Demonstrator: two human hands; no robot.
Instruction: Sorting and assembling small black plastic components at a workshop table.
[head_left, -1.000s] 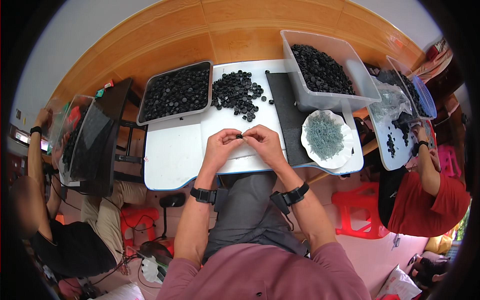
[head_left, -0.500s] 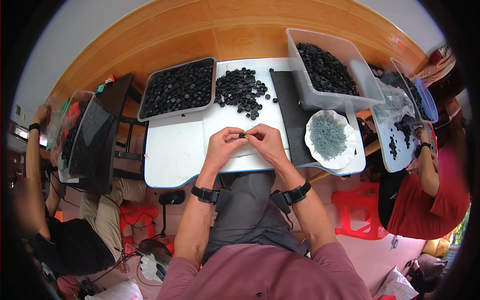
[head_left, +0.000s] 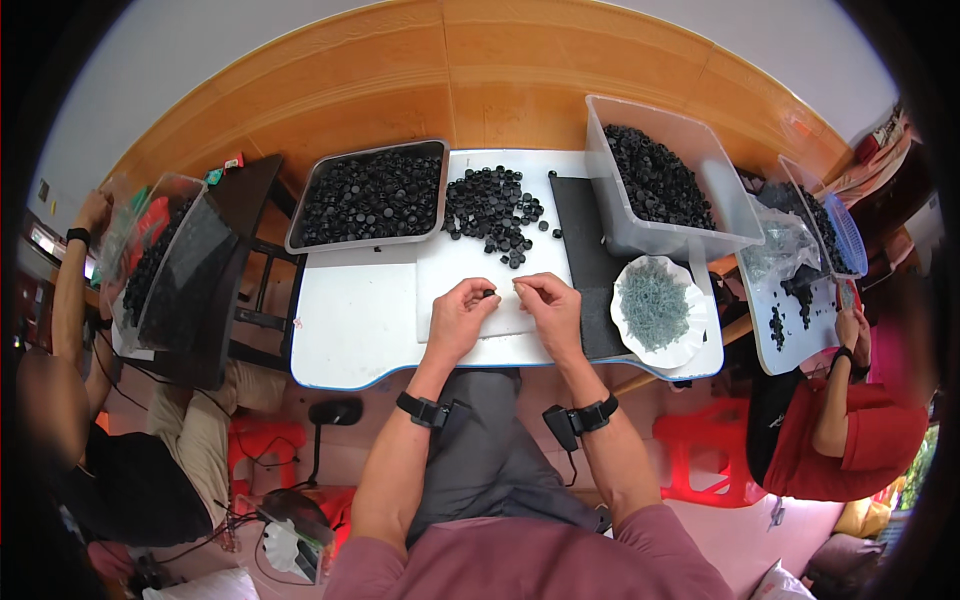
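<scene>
My left hand (head_left: 459,318) pinches a small round black cap (head_left: 489,293) between thumb and fingertips, over the front of the white board. Just to its right, my right hand (head_left: 550,312) is closed in a pinch, a short gap away from the cap. Whatever its fingertips hold, if anything, is too small to make out. Beyond both hands lies a loose heap of black caps (head_left: 490,212). To the right of my right hand, a white wavy-rimmed dish (head_left: 685,345) holds a pile of tiny grey-green pieces (head_left: 653,305).
A tray (head_left: 367,243) full of black caps stands at the back left. A deep translucent bin (head_left: 668,232) of black parts sits back right, over a dark mat (head_left: 590,260). People work at tables on both sides; red stools (head_left: 705,450) stand below.
My hands have moved apart; before, both sets of fingertips met at the black cap. Now only my left hand has it. The whole view has shifted slightly.
</scene>
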